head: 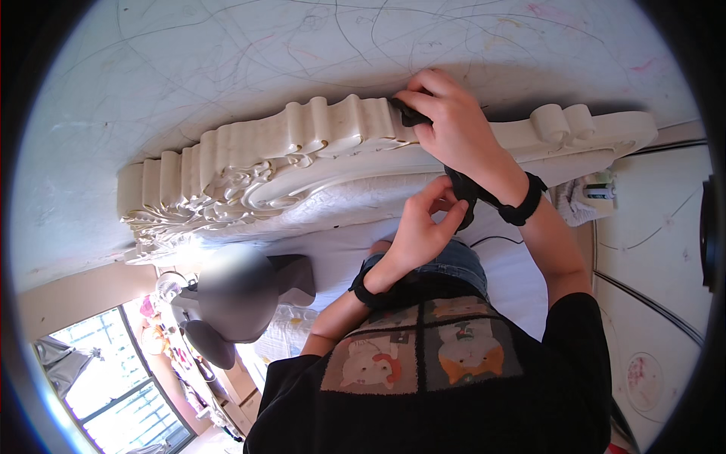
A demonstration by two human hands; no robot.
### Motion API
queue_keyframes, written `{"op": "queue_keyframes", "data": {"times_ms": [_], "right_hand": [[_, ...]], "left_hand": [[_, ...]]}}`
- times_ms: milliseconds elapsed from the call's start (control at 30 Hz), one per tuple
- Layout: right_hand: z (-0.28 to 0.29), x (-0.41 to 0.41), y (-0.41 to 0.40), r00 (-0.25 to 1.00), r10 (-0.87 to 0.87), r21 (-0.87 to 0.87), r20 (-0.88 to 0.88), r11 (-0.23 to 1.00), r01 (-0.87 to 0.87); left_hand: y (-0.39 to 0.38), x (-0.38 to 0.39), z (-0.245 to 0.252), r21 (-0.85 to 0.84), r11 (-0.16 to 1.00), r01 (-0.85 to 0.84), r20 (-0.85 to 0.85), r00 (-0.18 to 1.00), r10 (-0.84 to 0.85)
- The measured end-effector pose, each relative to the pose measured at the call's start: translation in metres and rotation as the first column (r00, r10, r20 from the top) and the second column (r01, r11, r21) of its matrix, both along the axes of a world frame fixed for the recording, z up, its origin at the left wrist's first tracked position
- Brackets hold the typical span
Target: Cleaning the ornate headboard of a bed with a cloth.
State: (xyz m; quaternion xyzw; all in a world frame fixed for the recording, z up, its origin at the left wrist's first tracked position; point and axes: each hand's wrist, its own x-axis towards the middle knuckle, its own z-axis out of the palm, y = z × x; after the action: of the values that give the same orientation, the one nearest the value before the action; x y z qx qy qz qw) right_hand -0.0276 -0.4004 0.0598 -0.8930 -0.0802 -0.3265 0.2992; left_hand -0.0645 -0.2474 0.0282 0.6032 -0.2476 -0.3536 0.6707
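A carved cream headboard [266, 153] with gold-coloured trim runs across the upper middle, against the wall. My right hand [454, 122] is at its top edge, fingers closed on a piece of black cloth-like material [413, 115]. Lower down, my left hand [422, 224] pinches another black portion [464, 196] between thumb and fingers, in front of the headboard's padded panel. My right forearm hides part of the space between the two portions, so I cannot tell whether they are one piece. A black band circles each wrist.
Pencil-like scribbles mark the pale wall [227, 62]. Below the headboard is a bed with a light sheet [334, 249] and a thin black cable [499, 238]. A grey rounded object [238, 295], partly blurred, stands at left, near a window [125, 391]. White cabinet doors [646, 227] are at right.
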Motion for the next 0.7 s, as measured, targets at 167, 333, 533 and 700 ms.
{"op": "queue_keyframes", "data": {"times_ms": [167, 333, 533, 700], "right_hand": [[0.002, -0.013, 0.010, 1.000, -0.011, -0.005, -0.012, 1.000, 0.011], [0.005, -0.027, 0.014, 0.997, 0.039, 0.052, -0.067, 0.998, -0.035], [0.001, -0.005, 0.002, 0.998, 0.056, 0.145, -0.039, 0.988, -0.050], [0.011, -0.041, 0.015, 0.992, 0.091, 0.114, -0.092, 0.990, -0.081]], "left_hand": [[0.004, -0.008, -0.004, -0.003, 1.000, -0.013, -0.004, 1.000, 0.013], [0.006, -0.017, -0.004, -0.006, 1.000, 0.009, 0.020, 1.000, -0.008], [0.000, -0.006, -0.006, -0.040, 0.998, -0.042, 0.027, 0.999, 0.043], [0.006, -0.020, -0.008, 0.038, 0.999, 0.002, 0.071, 0.997, -0.005]]}}
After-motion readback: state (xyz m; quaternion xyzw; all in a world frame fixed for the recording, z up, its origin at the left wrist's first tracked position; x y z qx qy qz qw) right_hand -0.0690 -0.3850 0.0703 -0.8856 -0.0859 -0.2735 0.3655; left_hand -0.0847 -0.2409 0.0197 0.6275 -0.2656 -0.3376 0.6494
